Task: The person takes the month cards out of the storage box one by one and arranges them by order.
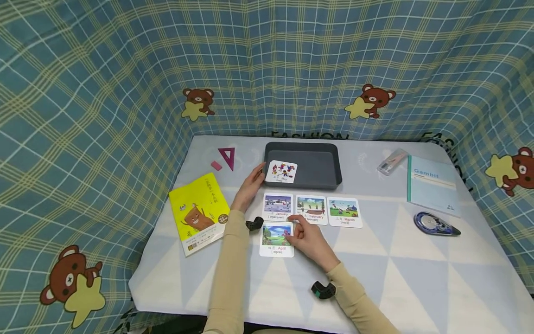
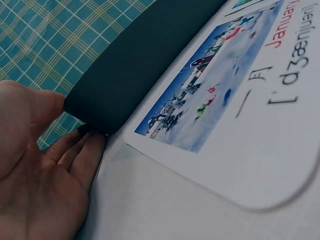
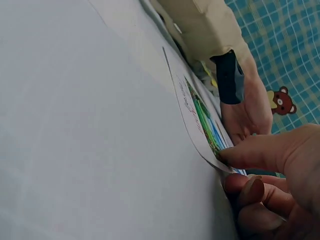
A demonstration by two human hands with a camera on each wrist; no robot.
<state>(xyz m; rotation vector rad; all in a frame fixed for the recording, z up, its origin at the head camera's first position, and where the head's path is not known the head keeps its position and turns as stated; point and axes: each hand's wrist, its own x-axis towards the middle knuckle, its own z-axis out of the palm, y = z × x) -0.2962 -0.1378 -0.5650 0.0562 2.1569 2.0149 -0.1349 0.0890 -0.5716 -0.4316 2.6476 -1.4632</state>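
Note:
My left hand [image 1: 247,191] grips the left wall of a dark grey tray [image 1: 319,162]; in the left wrist view its thumb is at the rim and the fingers lie low against the wall. A picture card marked May [image 1: 282,172] lies in the tray's left part. With thumb and fingers my right hand [image 1: 312,241] pinches the right edge of the April card [image 1: 272,235], thumb on the face. Directly above April lies the January card [image 1: 277,204], in a row with the February card [image 1: 312,205] and the March card [image 1: 344,211].
On the left lie a yellow book [image 1: 198,195], a pink eraser [image 1: 216,165] and a magenta set square [image 1: 231,162]. To the right are a clear case [image 1: 392,161], a light blue notebook [image 1: 434,181] and a blue correction tape [image 1: 434,224]. Checked cloth [image 1: 283,69] hangs around the table.

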